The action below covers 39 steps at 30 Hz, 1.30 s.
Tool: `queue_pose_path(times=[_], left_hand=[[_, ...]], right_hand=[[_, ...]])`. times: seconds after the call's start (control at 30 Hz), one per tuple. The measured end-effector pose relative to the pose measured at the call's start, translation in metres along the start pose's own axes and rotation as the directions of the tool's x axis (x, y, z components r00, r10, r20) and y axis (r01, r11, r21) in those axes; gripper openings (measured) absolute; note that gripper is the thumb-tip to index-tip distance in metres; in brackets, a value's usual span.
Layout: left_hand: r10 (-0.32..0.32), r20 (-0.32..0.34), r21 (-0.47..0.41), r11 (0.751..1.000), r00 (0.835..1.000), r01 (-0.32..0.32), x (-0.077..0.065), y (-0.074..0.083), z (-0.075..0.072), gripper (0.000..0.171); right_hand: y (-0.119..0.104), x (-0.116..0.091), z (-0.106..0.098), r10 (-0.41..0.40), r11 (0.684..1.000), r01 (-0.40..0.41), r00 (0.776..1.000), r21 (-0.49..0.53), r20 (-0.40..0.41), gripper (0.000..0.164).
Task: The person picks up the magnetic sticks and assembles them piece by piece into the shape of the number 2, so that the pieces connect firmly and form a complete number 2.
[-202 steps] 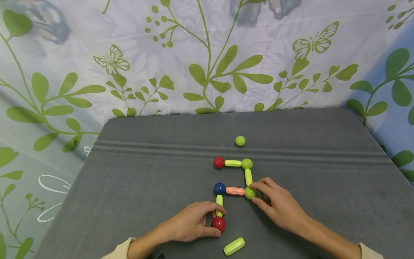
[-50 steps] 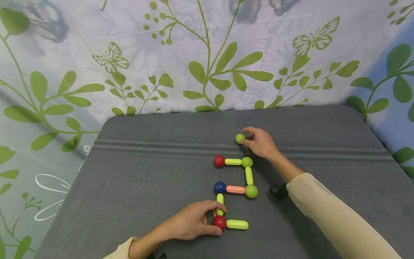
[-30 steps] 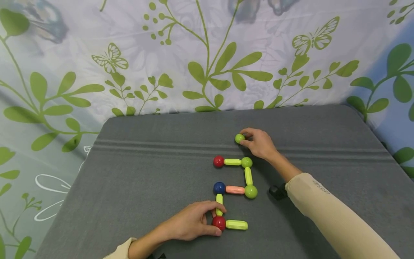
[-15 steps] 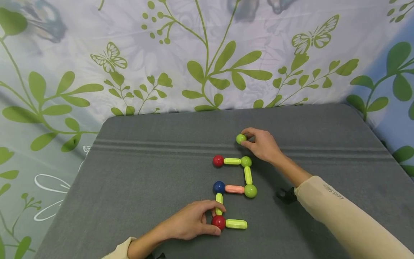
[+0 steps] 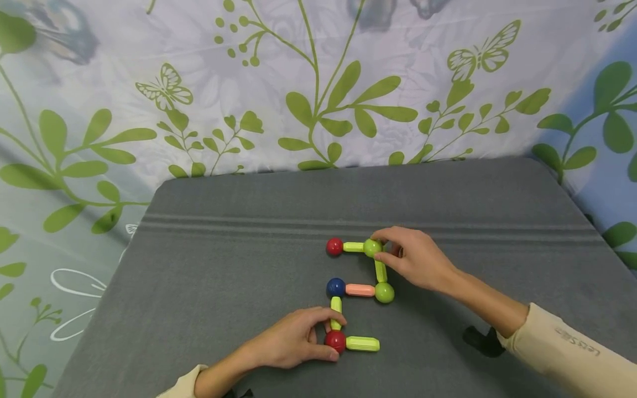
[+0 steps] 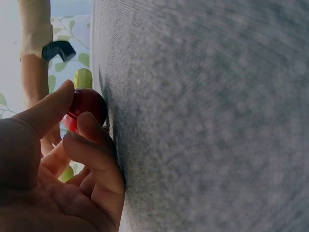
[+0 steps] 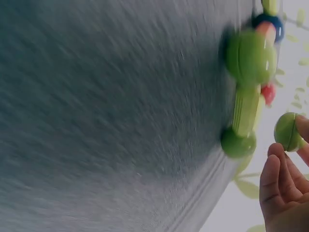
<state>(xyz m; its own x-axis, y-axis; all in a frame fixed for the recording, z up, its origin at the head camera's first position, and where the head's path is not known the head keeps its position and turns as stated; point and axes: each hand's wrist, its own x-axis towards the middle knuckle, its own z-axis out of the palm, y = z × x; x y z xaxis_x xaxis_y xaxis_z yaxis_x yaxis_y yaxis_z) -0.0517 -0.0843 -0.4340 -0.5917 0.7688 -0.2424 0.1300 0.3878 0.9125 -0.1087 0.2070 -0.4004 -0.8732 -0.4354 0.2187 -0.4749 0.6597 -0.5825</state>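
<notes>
My left hand [image 5: 293,338] pinches a red ball [image 5: 335,341] at the near corner of a ball-and-rod chain lying on the grey table. From that ball a yellow-green rod [image 5: 362,344] runs right, its far end bare. Another yellow-green rod [image 5: 335,309] leads up to a blue ball [image 5: 335,287], then a salmon rod [image 5: 360,290] to a green ball [image 5: 384,292]. My right hand [image 5: 420,255] pinches a loose green ball [image 7: 288,132], raised off the table. In the head view it overlaps the chain's upper green corner ball [image 7: 239,142], which the right wrist view shows separately.
A second red ball [image 5: 335,247] ends the chain at its upper left, joined by a yellow-green rod [image 5: 354,247]. Grey cloth covers the table [image 5: 239,237]. Behind stands a leaf-and-butterfly patterned curtain [image 5: 224,83].
The near rod was joined to the red ball. My right hand took the loose green ball from the back of the table and brought it nearer, over the chain. My left hand kept its place.
</notes>
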Motion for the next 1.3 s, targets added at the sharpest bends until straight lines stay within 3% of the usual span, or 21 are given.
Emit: queue_pose_path(times=[0.23,0.53,0.97,1.3], left_hand=[[0.003,0.005,0.002,1.0,1.0,-0.003,-0.001,0.0,0.0,0.041],[-0.009,0.003,0.002,1.0,1.0,0.009,-0.001,0.001,-0.001,0.041],[-0.02,-0.001,0.006,1.0,1.0,0.02,-0.001,0.002,0.0,0.041],[-0.009,-0.005,0.015,1.0,1.0,0.009,0.0,-0.001,0.0,0.041]], right_hand=[[-0.013,-0.038,0.003,-0.026,0.998,0.026,1.0,0.055,0.002,0.03],[-0.017,-0.079,0.01,-0.05,0.994,0.044,0.997,0.097,0.064,0.03],[-0.014,-0.105,0.018,-0.112,0.977,0.09,0.988,0.193,0.11,0.029],[-0.013,-0.108,0.023,-0.097,0.956,0.017,0.961,0.294,0.259,0.026]])
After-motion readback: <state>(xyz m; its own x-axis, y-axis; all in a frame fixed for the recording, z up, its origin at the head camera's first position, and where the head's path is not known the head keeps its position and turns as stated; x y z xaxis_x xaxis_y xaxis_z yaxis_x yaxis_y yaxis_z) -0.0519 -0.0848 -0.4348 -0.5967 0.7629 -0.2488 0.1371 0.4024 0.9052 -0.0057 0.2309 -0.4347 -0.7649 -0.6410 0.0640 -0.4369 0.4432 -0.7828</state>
